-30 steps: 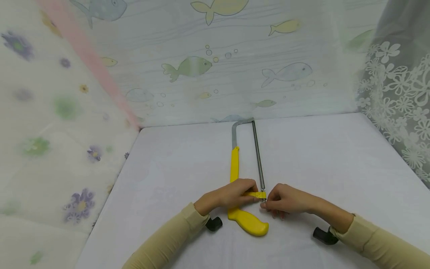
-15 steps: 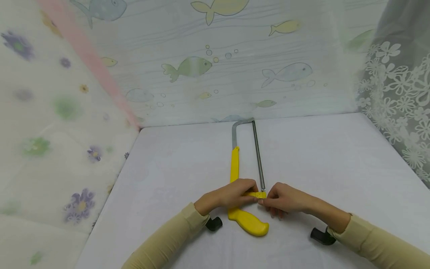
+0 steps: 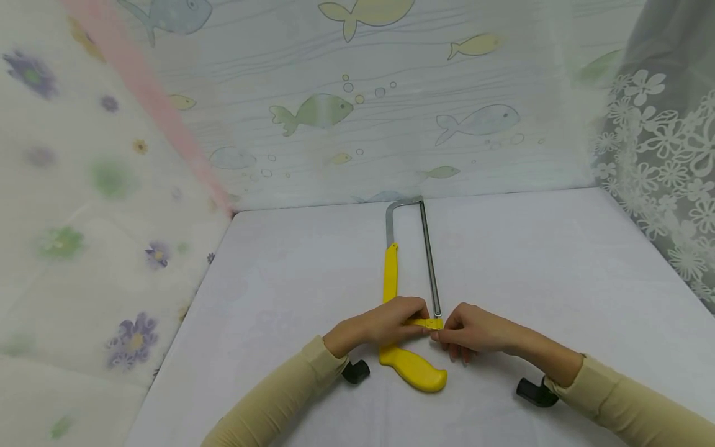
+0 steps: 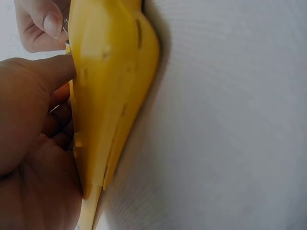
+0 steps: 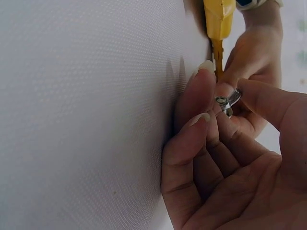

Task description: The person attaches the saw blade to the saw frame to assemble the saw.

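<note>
The saw (image 3: 390,273) lies pointing to 12 o'clock, gripped by the left hand (image 3: 393,320), while the right hand (image 3: 480,329), at its 4 o'clock, pinches the wing nut (image 5: 223,101), apparently adjusting it, so turning calls for steadiness.

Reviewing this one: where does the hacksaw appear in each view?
Head: hacksaw just right of centre, mostly in the lower half.
Left wrist: its yellow part runs top to bottom, left of centre.
Right wrist: its yellow part at the top, right of centre.
Shared landmark: the left hand, beside the yellow.
</note>
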Demonstrator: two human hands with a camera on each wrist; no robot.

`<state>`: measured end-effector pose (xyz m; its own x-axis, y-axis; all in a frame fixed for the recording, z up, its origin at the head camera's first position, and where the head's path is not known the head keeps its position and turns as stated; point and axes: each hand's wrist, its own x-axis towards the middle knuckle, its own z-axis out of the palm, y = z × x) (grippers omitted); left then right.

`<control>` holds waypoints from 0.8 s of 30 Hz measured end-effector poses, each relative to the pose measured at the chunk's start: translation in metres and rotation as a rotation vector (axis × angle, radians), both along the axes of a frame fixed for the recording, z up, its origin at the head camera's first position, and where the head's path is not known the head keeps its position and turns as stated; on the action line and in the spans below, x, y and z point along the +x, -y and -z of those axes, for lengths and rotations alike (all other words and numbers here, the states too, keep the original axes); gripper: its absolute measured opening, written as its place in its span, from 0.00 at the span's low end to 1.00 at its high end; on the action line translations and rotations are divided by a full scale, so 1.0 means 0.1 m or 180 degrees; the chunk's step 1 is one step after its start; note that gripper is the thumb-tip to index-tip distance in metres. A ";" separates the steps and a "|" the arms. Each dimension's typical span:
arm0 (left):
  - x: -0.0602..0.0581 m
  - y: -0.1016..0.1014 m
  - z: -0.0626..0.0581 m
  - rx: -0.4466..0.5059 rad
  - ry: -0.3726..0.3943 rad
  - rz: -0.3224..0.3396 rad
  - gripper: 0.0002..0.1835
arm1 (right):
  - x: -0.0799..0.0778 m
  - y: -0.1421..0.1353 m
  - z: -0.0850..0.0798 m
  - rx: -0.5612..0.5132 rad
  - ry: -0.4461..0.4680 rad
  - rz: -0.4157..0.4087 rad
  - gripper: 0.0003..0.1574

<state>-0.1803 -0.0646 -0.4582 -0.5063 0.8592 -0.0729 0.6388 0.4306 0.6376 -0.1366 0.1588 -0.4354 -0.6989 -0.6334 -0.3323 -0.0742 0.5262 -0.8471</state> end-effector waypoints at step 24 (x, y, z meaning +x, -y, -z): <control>0.00 0.00 0.00 0.0017 -0.0066 0.0006 0.07 | -0.02 -0.12 0.00 -0.0219 0.0135 -0.0147 0.10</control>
<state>-0.1801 -0.0642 -0.4578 -0.5060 0.8606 -0.0579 0.6528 0.4260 0.6264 -0.1383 0.1711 -0.4352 -0.6546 -0.6871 -0.3154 -0.0605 0.4634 -0.8841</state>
